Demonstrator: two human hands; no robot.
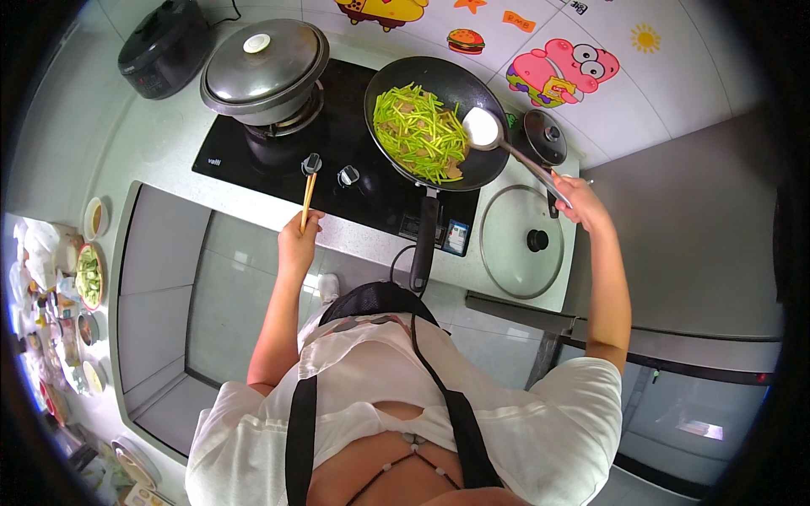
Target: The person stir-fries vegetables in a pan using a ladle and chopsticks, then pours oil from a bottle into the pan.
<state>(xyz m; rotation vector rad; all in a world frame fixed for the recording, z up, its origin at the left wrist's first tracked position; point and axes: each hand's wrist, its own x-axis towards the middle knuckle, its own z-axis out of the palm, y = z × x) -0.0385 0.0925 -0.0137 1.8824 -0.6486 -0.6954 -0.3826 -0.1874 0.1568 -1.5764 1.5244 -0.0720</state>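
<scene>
My right hand (580,202) is closed around the long handle of a metal wok spatula (483,128). Its shiny rounded head is inside the right part of a black wok (482,173), beside the food. Cut green stems (418,126) mixed with brownish meat-like slices fill the wok's left and middle. The wok's black handle (424,240) points toward me, with neither hand on it. A pair of wooden chopsticks (309,198) is gripped in my left hand (297,243), with the tips up by the left stove knob (312,162).
A lidded grey pot (268,76) stands on the left burner of the black glass stove (245,160). Right of the wok lie a glass lid (515,253) and a small dark lidded pot (544,139). A rice cooker (164,46) stands far left; dishes (89,274) line the left counter.
</scene>
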